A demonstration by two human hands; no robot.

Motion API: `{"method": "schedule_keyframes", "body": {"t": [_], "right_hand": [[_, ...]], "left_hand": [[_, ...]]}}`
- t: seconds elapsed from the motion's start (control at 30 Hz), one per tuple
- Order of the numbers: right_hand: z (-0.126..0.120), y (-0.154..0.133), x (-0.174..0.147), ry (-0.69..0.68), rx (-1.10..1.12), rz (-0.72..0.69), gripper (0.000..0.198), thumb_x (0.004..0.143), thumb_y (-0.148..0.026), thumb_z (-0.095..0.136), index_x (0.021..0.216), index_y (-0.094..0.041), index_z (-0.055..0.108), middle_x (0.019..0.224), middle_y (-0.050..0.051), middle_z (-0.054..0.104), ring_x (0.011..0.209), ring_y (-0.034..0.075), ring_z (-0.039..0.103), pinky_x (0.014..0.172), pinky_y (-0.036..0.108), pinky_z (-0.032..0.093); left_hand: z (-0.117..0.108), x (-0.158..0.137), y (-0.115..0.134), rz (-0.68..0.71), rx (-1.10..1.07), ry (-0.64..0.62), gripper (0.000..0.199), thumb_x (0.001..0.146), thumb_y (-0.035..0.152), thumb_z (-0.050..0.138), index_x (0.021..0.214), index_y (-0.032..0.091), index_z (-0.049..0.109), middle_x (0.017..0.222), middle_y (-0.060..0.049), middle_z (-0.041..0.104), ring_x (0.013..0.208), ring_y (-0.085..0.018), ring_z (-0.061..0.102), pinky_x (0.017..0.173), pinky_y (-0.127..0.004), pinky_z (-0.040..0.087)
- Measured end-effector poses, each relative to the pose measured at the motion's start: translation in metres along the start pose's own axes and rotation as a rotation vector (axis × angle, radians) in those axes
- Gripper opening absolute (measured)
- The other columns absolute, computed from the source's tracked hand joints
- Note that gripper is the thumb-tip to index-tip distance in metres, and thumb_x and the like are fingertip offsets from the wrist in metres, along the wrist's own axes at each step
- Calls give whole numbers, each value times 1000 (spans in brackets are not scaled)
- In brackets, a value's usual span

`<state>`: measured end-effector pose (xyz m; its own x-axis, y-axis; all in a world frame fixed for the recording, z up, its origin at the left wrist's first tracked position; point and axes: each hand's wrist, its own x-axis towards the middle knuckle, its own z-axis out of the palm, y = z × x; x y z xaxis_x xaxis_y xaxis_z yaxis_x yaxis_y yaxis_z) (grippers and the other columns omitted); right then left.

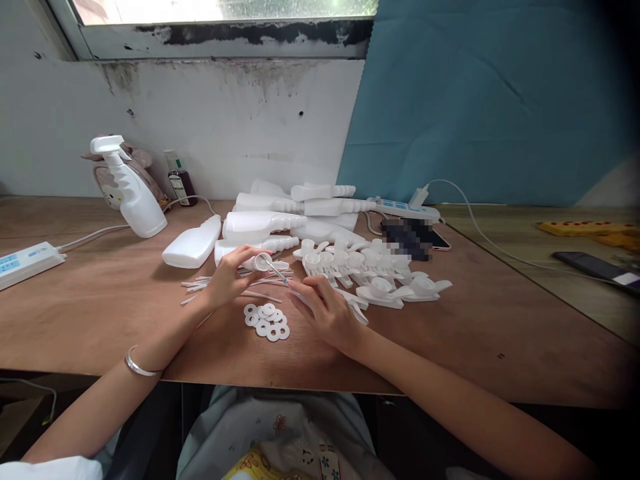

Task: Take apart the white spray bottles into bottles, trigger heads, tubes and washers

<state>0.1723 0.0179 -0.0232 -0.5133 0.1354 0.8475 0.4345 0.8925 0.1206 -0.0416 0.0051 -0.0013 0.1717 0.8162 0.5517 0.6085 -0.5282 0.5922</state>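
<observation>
In my left hand (pixel 231 277) is a white spray trigger head (pixel 262 261), its round collar turned toward me. My right hand (pixel 327 310) grips what looks like a screwdriver (pixel 278 272), with a thin metal shaft whose tip reaches into the collar. My fingers cover most of its handle. Just below, a small heap of flat white ring washers (pixel 273 331) lies on the table. Thin white dip tubes (pixel 196 285) are spread behind my left hand. Several more trigger heads (pixel 345 259) are piled to the right of my hands.
White empty-looking bottles (pixel 265 223) lie stacked toward the wall. An assembled spray bottle (pixel 137 200) stands at left, near a dark bottle (pixel 181 183). Power strips (pixel 30 263) sit on both sides, with a cable (pixel 480 230) crossing at right. A phone (pixel 595 267) rests far right.
</observation>
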Motion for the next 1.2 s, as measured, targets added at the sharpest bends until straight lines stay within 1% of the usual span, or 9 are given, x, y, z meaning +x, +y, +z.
{"method": "schedule_keyframes", "body": {"t": [0.13,0.23,0.37,0.53,0.6,0.67,0.8,0.9,1.2], "right_hand": [[-4,-2,2,20,84,-17,13,82,-9,51,93,-15,53,73,5,56,61,12,54,54,22,46],[-7,-1,5,-6,229,23,8,79,-9,51,83,-14,54,70,5,55,58,11,52,49,22,43],[-10,7,9,-75,437,186,5,77,-11,52,74,-14,55,67,3,55,55,10,50,48,21,41],[-13,20,14,-173,596,397,7,73,-16,58,67,-14,58,53,-1,54,44,7,42,44,20,36],[-14,23,15,-216,645,465,8,73,-16,59,66,-13,60,52,-1,56,43,7,43,43,19,35],[-14,23,16,-213,654,468,8,73,-16,59,66,-13,61,53,0,58,44,7,45,43,19,36],[-17,17,16,-58,546,365,6,73,-16,58,67,-14,60,52,-1,55,44,7,43,43,19,35],[-17,12,14,12,467,347,6,74,-15,57,68,-15,58,52,-2,53,44,7,44,43,19,34],[-10,2,11,-65,437,388,10,76,-13,52,67,-16,54,57,-1,53,49,8,46,48,20,36]], "left_hand": [[-4,1,-8,108,116,-70,29,76,24,58,105,24,62,97,-7,60,90,-22,54,80,-31,38],[-7,2,-14,212,276,-181,30,77,19,55,105,25,62,96,-7,61,88,-22,53,79,-32,36],[-11,2,-17,269,402,-313,28,80,21,52,107,23,59,98,-6,62,86,-20,54,78,-32,34],[-16,3,-17,294,461,-370,25,84,21,49,108,22,58,101,-6,61,90,-18,53,80,-31,34],[-17,4,-17,312,444,-372,25,86,20,45,106,24,59,102,-6,60,90,-17,53,80,-31,35],[-18,5,-17,306,407,-354,25,87,19,44,106,24,59,102,-5,59,91,-17,52,81,-30,36],[-20,5,-14,177,335,-284,25,85,29,48,107,18,56,100,-6,59,89,-17,54,79,-28,39],[-18,4,-11,130,343,-235,28,83,35,51,104,15,55,99,-7,60,87,-18,56,79,-28,39],[3,-2,-2,250,565,-153,24,83,32,49,97,13,53,95,-9,63,84,-20,58,74,-31,38]]}}
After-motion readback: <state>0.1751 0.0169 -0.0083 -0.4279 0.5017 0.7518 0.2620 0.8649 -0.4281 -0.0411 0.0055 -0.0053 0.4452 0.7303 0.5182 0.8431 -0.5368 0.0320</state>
